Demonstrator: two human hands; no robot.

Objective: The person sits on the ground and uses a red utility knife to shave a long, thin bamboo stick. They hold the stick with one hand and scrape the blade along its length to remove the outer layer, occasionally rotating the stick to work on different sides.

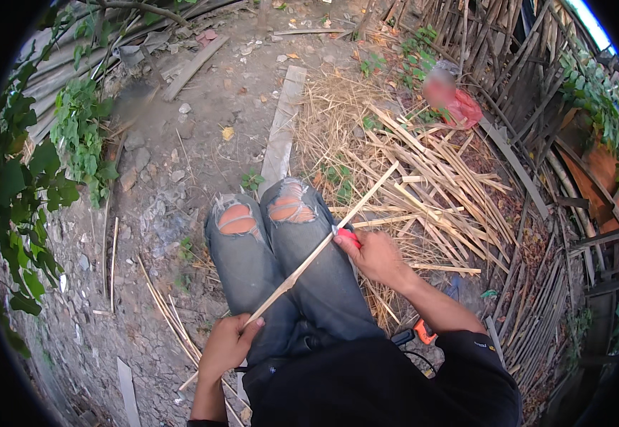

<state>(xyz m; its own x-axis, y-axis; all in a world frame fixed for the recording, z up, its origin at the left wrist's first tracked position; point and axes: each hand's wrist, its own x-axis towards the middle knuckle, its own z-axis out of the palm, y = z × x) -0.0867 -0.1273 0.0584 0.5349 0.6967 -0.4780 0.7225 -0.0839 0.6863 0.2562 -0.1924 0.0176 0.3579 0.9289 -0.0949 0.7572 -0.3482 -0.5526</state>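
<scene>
A long, pale split-bamboo strip slants across my thighs, its far end up and to the right. My left hand is closed around its near end by my left hip. In my right hand is a small knife with a red handle. Its short metal blade, mostly hidden, touches or lies right beside the strip above my right knee. My fingers are wrapped round the handle, thumb toward the strip. A rough, darker node shows midway along the strip.
A heap of split strips and straw-like shavings lies ahead right. Several thin strips lie at my left. Beyond my knees is a flat board. An orange-and-dark object sits by my right hip. Stick fencing stands right.
</scene>
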